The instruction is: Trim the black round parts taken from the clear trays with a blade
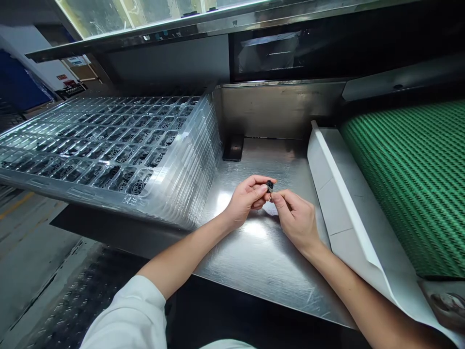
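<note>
Steel desk (254,261) with stacked clear trays (109,145) at 10 o'clock, and the left hand (247,199) and right hand (296,220) are both pinched closed on a tiny black part (270,186).

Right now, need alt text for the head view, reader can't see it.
A left hand and right hand pinch a small black part over a steel bench. Stacked clear trays of dark round parts sit to the left; a green belt lies to the right, beyond a white strip.
</note>
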Demonstrator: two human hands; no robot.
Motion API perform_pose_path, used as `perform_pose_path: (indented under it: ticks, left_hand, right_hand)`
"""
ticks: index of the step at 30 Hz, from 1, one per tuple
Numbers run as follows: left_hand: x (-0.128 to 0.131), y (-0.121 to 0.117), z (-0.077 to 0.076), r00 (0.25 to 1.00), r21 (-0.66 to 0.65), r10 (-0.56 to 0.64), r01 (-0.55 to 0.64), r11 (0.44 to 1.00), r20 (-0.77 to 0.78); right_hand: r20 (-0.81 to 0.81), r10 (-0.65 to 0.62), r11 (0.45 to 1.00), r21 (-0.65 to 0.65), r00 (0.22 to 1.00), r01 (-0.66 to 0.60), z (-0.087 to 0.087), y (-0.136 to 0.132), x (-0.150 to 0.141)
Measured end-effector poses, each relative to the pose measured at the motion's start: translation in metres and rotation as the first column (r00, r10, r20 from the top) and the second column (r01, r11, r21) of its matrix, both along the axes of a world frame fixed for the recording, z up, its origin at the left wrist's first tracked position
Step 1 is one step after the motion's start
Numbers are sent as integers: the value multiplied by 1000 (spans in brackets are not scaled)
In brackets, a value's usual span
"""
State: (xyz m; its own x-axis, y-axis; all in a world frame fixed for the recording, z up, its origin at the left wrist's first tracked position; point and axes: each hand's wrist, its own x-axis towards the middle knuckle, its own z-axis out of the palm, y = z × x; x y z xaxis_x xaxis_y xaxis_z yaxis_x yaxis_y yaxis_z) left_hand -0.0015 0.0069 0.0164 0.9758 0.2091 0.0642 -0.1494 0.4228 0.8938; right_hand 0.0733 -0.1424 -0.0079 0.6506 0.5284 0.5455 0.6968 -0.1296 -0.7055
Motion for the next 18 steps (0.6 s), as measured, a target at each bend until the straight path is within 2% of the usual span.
perform_pose_path:
  ticks: [18]
  left_hand:
    - [0,0,1,1000,-5,-8,8,1000,22]
  right_hand:
    - [23,3,1000,6,1000,-3,1,-1,1]
